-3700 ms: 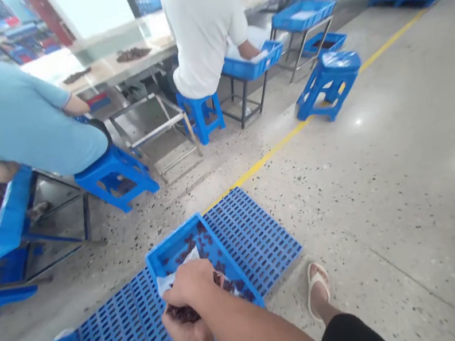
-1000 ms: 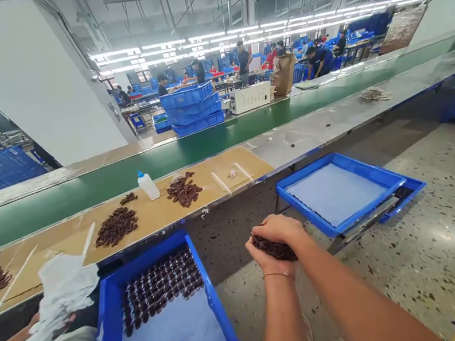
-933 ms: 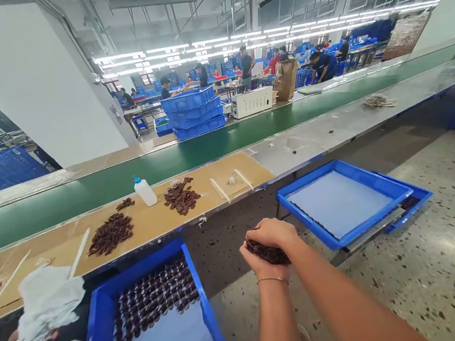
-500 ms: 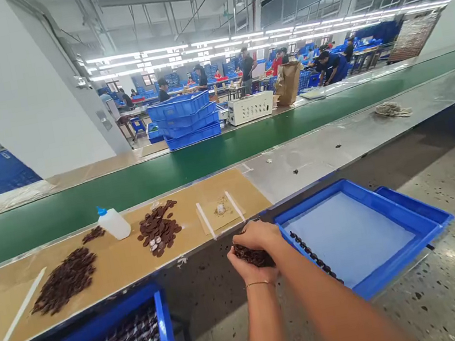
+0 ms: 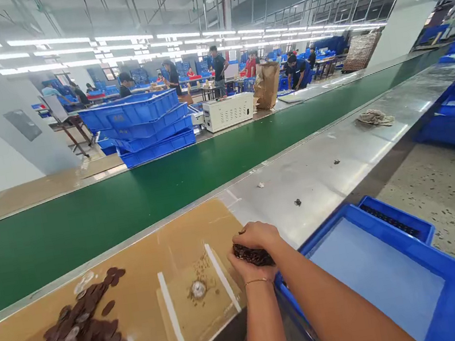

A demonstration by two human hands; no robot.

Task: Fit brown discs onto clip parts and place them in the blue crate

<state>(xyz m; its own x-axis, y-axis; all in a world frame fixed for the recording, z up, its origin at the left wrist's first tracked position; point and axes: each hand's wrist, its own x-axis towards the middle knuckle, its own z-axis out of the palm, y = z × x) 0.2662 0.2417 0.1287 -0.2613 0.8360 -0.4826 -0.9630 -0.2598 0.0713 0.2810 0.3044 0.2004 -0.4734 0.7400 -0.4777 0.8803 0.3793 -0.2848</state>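
Note:
My left hand (image 5: 248, 270) and my right hand (image 5: 261, 236) are cupped together round a clump of small dark brown pieces (image 5: 252, 255). The left palm supports the clump from below and the right hand covers it from above. Both hands are over the front edge of the brown board (image 5: 140, 301), at the left of a blue tray with a pale bottom (image 5: 374, 262). A pile of dark brown discs (image 5: 81, 340) lies on the board at the left. Between two white tape strips sits a small whitish round thing (image 5: 198, 289) with crumbs around it.
A green conveyor belt (image 5: 216, 158) runs behind the metal table (image 5: 319, 172), which bears a bundled cloth (image 5: 376, 117). Stacked blue crates (image 5: 137, 128), a beige machine (image 5: 230, 112) and a brown paper bag (image 5: 268, 85) stand beyond. Several people work in the background.
The view has turned right and come nearer the table. My hands, still cupped round the brown pieces, are now over the board's edge. The left tray with dark pieces has left the view.

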